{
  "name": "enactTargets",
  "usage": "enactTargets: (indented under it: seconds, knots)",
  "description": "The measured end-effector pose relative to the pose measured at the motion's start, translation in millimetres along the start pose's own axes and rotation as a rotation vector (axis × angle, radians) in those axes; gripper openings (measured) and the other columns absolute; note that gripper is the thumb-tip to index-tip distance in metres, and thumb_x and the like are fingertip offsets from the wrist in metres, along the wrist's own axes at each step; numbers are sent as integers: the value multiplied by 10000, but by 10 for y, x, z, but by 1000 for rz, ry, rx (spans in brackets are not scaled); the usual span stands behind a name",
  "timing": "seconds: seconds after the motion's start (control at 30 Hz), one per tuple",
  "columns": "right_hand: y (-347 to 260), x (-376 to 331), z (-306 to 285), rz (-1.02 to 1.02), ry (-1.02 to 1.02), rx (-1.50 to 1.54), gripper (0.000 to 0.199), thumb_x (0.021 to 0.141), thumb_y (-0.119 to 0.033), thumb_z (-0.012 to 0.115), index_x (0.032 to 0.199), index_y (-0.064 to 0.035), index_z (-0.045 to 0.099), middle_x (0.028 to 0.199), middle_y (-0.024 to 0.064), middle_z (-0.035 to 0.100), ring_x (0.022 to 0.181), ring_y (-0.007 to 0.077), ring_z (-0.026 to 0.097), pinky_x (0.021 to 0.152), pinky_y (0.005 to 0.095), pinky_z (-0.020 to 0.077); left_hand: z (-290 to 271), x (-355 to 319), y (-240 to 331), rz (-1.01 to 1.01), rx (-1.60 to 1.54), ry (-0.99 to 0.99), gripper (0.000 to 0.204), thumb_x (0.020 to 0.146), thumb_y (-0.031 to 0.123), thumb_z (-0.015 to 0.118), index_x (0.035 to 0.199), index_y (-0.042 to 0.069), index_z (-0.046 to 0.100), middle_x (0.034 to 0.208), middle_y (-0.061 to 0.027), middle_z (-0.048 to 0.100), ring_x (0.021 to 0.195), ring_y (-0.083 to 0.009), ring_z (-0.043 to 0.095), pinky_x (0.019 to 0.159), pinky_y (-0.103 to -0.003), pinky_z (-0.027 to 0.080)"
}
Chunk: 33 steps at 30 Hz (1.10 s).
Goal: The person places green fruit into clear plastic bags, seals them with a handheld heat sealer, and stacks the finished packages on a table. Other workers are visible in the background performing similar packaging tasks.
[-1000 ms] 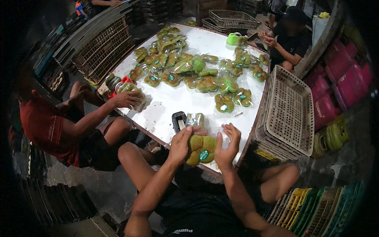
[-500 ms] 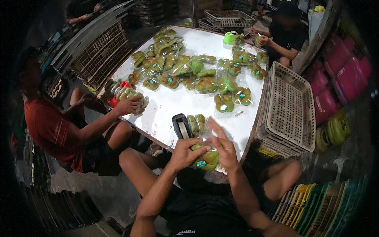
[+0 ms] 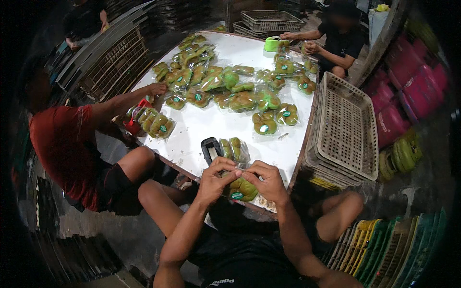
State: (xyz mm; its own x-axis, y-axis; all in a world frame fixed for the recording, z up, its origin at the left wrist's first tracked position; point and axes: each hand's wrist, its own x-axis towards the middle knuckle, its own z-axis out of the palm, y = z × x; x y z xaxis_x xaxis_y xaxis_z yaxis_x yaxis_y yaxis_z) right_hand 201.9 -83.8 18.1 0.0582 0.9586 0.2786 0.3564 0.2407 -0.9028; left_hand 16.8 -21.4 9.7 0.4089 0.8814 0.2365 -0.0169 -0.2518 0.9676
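Note:
A clear plastic bag of green-brown bread buns (image 3: 246, 189) with a small green sticker sits at the table's near edge. My left hand (image 3: 217, 181) and my right hand (image 3: 267, 181) are closed on the bag's gathered mouth, thumbs and fingertips pinching it from either side. Just beyond my left hand stands a black tape dispenser (image 3: 210, 147) with a pale roll. Beside it lies another bag of long green buns (image 3: 234, 149).
Many bagged buns (image 3: 211, 79) cover the far part of the white table (image 3: 206, 122). A co-worker in red (image 3: 62, 144) sits at left, another (image 3: 338, 43) at far right near a green tape dispenser (image 3: 272, 44). Stacked crates (image 3: 348, 127) stand right; pink gas cylinders (image 3: 408, 96) lie beyond.
My right hand has come down from its raised, spread pose to pinch the bag's mouth beside my left. The co-worker in red has let go of a bag and reached across the table.

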Motion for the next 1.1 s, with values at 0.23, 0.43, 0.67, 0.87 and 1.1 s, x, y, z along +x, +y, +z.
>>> enactTargets:
  seconds: [0.23, 0.43, 0.67, 0.87, 1.1]
  knots:
    - [135, -40, 201, 181, 192, 1, 224, 924, -161, 701, 775, 5, 680, 643, 4, 598, 619, 59, 506, 553, 232, 395, -7, 44, -42, -355, -9, -51, 233, 917, 229, 712, 899, 0, 674, 889, -39, 596, 861, -107, 545, 791, -264, 438]
    - [176, -165, 830, 437, 115, 846, 335, 990, -223, 609, 1265, -45, 538, 1156, 35, 585, 1068, 122, 537, 950, 274, 417, 51, 25, -5, 46, 165, 293, 113, 859, 61, 605, 806, -10, 534, 975, -114, 533, 942, -233, 546, 868, -322, 432]
    - [224, 7, 969, 289, 187, 748, 573, 936, -151, 683, 1392, -45, 353, 1316, 81, 467, 1215, 173, 475, 1041, 320, 398, 22, 34, 83, -477, -558, 257, 457, 924, 228, 597, 1314, 35, 460, 1210, -125, 517, 1149, -253, 506, 1001, -361, 417]
    - [534, 169, 1069, 555, 387, 838, 403, 909, -295, 717, 1155, 0, 595, 1009, 49, 625, 920, 100, 552, 813, 263, 456, -334, 94, 96, -668, -715, 256, 398, 903, 222, 612, 1249, 53, 508, 1092, -105, 594, 933, -222, 630, 768, -364, 558]
    - [947, 51, 1155, 444, 0, -30, 222, 862, -231, 709, 859, -9, 703, 872, 130, 652, 833, 242, 624, 738, 374, 469, -494, 166, 155, -453, -625, 360, 421, 915, 158, 626, 1286, 15, 488, 1110, -101, 597, 1009, -193, 605, 854, -353, 536]
